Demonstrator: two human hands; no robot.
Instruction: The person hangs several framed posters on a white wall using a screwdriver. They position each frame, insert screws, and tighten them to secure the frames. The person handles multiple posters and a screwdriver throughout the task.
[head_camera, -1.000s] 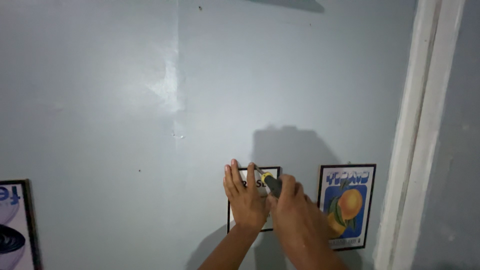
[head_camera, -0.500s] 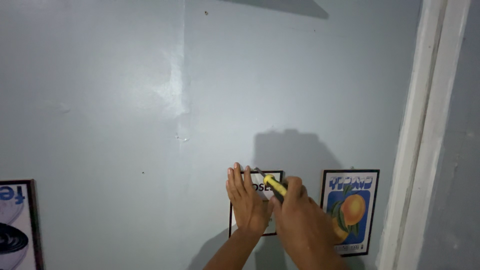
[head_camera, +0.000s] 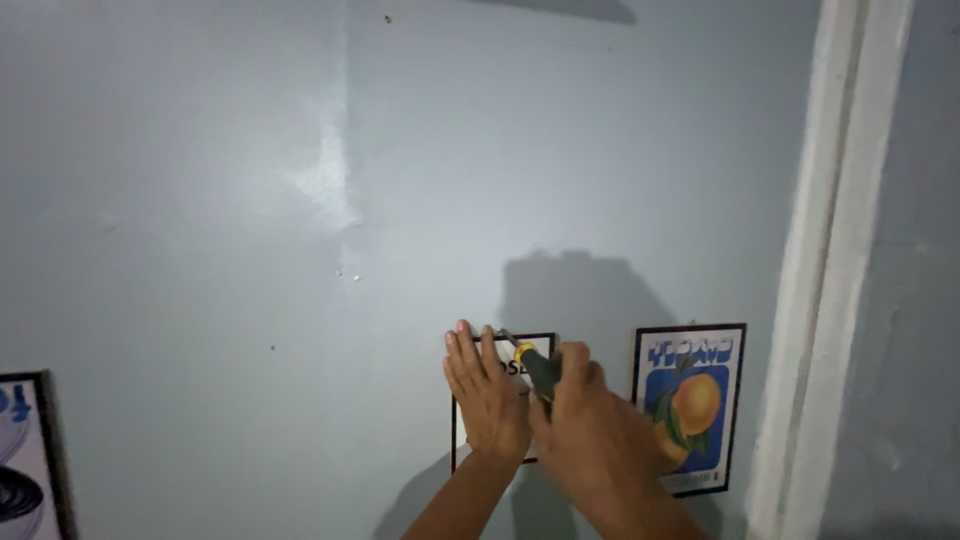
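Grey wall (head_camera: 300, 200) fills the frame; white door frame (head_camera: 830, 300) runs down the right. Lower right, a fruit poster (head_camera: 690, 405) hangs in place. Lower centre, your left hand (head_camera: 490, 395) lies flat and open against a small framed picture (head_camera: 505, 400), pinning it. Your right hand (head_camera: 590, 430) is closed round a screwdriver (head_camera: 535, 365), tip at the picture's top edge. Fixing looks under way, not finished.

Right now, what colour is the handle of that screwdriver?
Dark, nearly black, with a yellow collar; the screwdriver shows best in the head view.
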